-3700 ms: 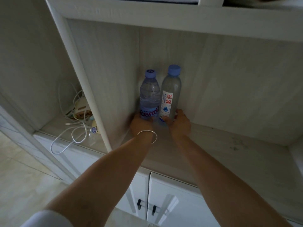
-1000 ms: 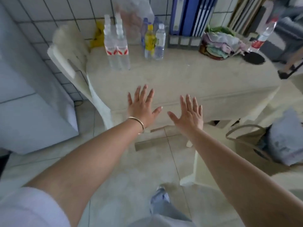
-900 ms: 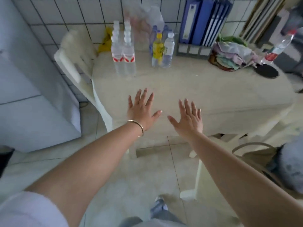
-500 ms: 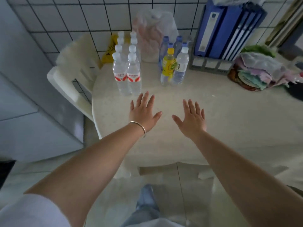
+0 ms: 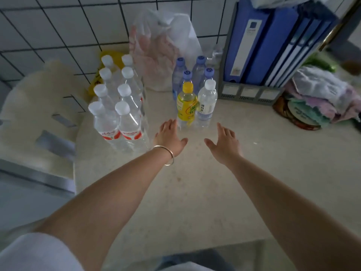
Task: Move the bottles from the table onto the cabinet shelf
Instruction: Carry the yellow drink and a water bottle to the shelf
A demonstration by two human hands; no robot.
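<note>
Grip: left hand [image 5: 169,136] and right hand [image 5: 224,141] both empty, fingers extended.
Both hover over the beige bench [image 5: 195,182]; left fingertips just beside the yellow-capped plastic bottle [image 5: 186,106].

both hands [image 5: 169,136] empty, near yellow bottle [image 5: 186,106]

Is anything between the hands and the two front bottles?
Nothing visible. The left hand is just short of the yellow bottle, the right hand short of the clear bottle; only bare table lies between.

White sleeve [image 5: 35,251], thin metal bangle [image 5: 168,155] on left wrist.
</note>
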